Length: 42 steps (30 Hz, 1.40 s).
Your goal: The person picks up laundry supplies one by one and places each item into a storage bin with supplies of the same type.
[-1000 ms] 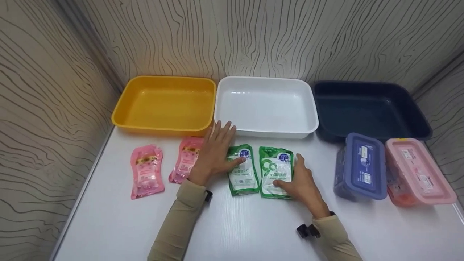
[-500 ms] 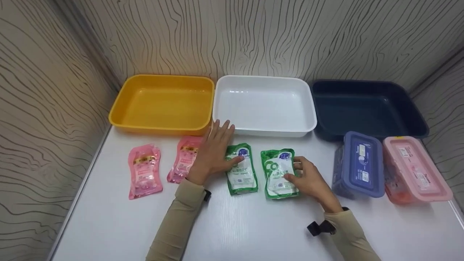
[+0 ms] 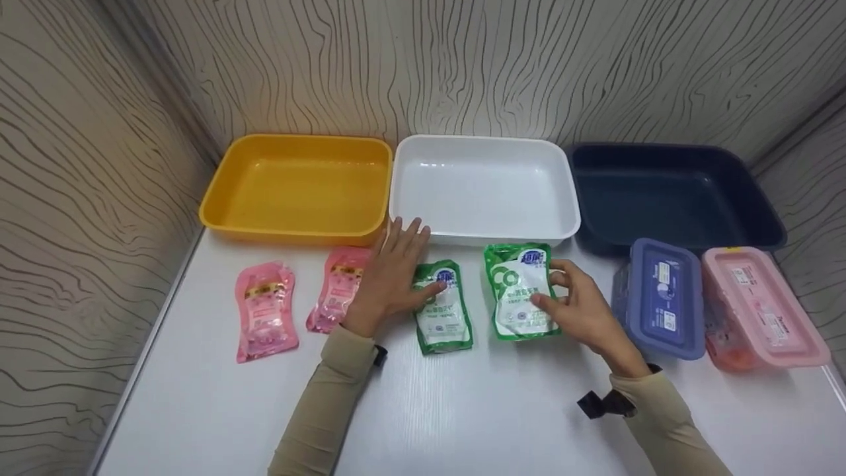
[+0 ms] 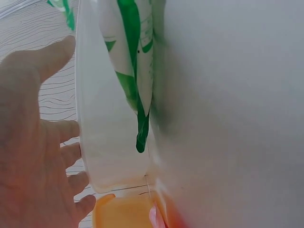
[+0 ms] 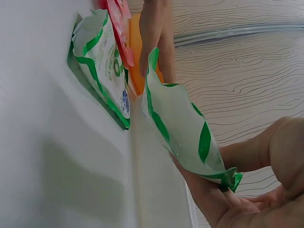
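Observation:
My right hand (image 3: pixel 585 311) pinches a green-and-white pouch (image 3: pixel 519 297) by its right side, thumb on the front and fingers behind. In the right wrist view this pouch (image 5: pixel 180 128) is raised off the table. My left hand (image 3: pixel 390 281) is spread with straight fingers, its fingertips by the front rim of the white tray. A second green-and-white pouch (image 3: pixel 443 314) lies on the table by the left thumb. Farther left lie two pink pouches: one (image 3: pixel 337 291) is partly hidden behind the left hand, the other (image 3: pixel 266 311) lies in full view.
A yellow tray (image 3: pixel 297 233), a white tray (image 3: pixel 492 237) and a dark blue tray (image 3: pixel 674 149) line the back wall. At right stand a blue-lidded box (image 3: pixel 666 297) and a pink-lidded box (image 3: pixel 767 307), in front of the dark tray.
My right hand has closed on the right green-and-white pouch, lifted it and shifted it slightly right and toward the white tray. The left hand has stayed in place.

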Each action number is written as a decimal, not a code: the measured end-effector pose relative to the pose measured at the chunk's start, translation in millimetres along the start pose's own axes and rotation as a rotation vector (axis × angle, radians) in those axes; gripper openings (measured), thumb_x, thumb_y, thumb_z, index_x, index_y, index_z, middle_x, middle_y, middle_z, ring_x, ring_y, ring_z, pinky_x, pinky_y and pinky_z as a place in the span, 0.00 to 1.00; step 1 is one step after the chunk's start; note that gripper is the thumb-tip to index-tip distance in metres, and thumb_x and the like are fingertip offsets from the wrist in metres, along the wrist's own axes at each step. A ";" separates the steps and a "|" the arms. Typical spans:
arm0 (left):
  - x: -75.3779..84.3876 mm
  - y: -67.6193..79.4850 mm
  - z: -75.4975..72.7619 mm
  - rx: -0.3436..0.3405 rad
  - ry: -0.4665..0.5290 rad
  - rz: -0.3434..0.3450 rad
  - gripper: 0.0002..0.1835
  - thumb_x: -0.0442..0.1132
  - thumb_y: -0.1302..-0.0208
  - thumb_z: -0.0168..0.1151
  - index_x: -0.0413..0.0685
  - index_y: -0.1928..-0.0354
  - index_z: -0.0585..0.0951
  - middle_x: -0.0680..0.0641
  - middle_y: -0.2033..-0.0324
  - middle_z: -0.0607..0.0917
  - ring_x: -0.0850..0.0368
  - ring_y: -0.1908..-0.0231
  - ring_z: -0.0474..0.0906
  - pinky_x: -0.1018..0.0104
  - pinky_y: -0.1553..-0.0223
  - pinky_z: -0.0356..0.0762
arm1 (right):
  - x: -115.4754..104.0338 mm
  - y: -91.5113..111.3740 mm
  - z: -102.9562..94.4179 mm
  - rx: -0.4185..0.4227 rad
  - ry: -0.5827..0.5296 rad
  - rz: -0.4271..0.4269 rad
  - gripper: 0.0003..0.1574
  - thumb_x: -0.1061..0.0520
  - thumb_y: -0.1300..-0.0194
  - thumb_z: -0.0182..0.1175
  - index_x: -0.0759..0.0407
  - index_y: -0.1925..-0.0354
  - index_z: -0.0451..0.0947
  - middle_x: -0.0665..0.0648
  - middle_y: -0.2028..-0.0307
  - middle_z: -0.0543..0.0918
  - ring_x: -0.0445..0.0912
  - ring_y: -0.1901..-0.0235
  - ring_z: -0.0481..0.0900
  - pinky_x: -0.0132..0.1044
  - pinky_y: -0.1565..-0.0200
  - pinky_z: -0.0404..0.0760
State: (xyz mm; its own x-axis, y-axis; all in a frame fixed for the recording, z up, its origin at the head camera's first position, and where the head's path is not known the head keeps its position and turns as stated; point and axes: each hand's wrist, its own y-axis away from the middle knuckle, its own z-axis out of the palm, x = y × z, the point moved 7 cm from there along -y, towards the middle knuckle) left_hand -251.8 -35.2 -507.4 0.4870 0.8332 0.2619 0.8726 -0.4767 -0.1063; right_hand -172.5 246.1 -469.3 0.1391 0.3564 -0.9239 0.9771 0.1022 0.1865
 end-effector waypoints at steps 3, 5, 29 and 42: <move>0.8 0.0 0.4 -0.005 -0.006 0.000 0.56 0.77 0.32 0.54 0.55 0.13 0.50 0.50 0.13 0.49 0.43 0.14 0.36 0.45 0.14 0.33 | -6.6 -1.1 -6.5 0.025 0.008 -0.027 0.41 0.69 0.27 0.63 0.72 0.23 0.57 0.76 0.41 0.80 0.46 0.65 0.89 0.35 0.66 0.88; 0.5 -0.2 0.9 -0.010 -0.021 0.000 0.55 0.77 0.31 0.53 0.56 0.13 0.50 0.50 0.13 0.49 0.43 0.14 0.36 0.45 0.14 0.33 | -11.1 -2.1 -9.9 0.048 0.028 -0.045 0.41 0.69 0.27 0.63 0.72 0.23 0.58 0.76 0.41 0.81 0.46 0.66 0.89 0.34 0.67 0.88; -2.5 -4.2 -1.2 0.045 -0.026 0.001 0.46 0.62 0.24 0.60 0.55 0.14 0.55 0.50 0.14 0.53 0.40 0.14 0.43 0.42 0.14 0.37 | -51.6 -24.8 -35.0 0.065 0.097 -0.105 0.42 0.64 0.24 0.62 0.67 0.20 0.55 0.74 0.37 0.81 0.40 0.61 0.90 0.33 0.62 0.90; -4.5 -5.2 0.1 0.044 -0.046 -0.001 0.45 0.61 0.23 0.59 0.57 0.13 0.54 0.50 0.14 0.52 0.42 0.14 0.42 0.44 0.14 0.37 | -61.3 -38.2 -42.9 0.085 0.117 -0.154 0.43 0.65 0.24 0.62 0.68 0.19 0.55 0.73 0.39 0.82 0.40 0.62 0.88 0.30 0.62 0.88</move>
State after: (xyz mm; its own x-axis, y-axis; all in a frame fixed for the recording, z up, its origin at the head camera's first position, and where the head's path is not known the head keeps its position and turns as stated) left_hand -258.5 -36.4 -508.2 0.4863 0.8463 0.2177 0.8735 -0.4638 -0.1482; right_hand -225.2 260.3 -405.5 -0.0274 0.4488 -0.8932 0.9961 0.0871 0.0132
